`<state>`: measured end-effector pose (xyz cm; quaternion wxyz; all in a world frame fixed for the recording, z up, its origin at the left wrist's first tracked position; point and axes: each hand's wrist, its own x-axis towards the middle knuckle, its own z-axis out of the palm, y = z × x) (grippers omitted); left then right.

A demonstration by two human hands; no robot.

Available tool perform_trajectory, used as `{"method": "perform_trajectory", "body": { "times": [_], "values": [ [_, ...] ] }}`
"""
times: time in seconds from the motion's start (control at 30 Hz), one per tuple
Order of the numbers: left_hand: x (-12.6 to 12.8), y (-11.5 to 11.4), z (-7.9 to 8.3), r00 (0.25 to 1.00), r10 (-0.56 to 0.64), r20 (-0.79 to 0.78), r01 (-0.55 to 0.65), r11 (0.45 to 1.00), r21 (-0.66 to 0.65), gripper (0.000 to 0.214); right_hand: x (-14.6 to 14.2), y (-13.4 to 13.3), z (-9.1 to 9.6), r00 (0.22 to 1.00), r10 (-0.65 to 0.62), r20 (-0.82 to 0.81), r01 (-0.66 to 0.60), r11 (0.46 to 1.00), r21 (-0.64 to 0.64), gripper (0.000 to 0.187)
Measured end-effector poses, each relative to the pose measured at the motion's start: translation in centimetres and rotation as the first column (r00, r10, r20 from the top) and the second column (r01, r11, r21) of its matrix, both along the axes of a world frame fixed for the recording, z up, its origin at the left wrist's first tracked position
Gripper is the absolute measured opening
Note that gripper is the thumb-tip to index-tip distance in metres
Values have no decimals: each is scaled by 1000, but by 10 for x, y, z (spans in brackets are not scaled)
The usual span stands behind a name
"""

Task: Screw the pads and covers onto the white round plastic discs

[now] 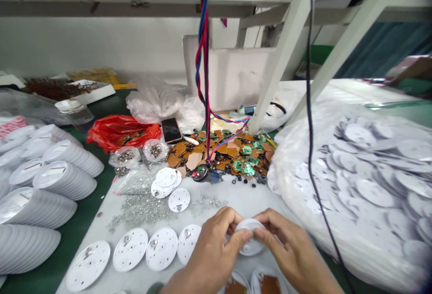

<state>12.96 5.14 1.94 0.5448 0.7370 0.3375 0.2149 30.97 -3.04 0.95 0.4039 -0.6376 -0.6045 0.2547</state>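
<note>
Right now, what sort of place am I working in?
Probably an assembly workshop: stacked round white parts line the left, a plastic bag holds many white discs at the right, and brown and green boards lie heaped between them.

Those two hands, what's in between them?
In the head view, a round white part sits between the left hand and the right hand, with both thumbs on it.
</note>
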Motion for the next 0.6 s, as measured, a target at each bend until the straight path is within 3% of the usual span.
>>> {"method": "perform_trajectory", "body": {
  "times": [0.13, 0.33, 0.47, 0.53, 0.6],
  "values": [
    [6, -2, 2, 996, 88, -31, -87, 996, 38, 24, -9, -3, -7, 998, -52, -42, 50, 998, -37, 12],
    [17, -7, 0, 977, 192, -91, -192, 981, 9, 15, -17, -9, -21, 989, -119, -92, 107, 987, -119, 13],
    [20, -2, -1, 960, 69, -273, -67, 998, 17, 18, -2, -7, -26, 980, -36, -194, -1, 982, -188, 19],
    [23, -3, -4, 933, -16, -361, 63, 991, 118, 14, 12, -6, -34, 999, -15, -40, 10, 990, -138, 24],
    [26, -5, -10, 905, -46, -424, 170, 950, 260, 20, 27, -5, -47, 980, -32, 198, 29, 999, 18, 28]
  ]
}}
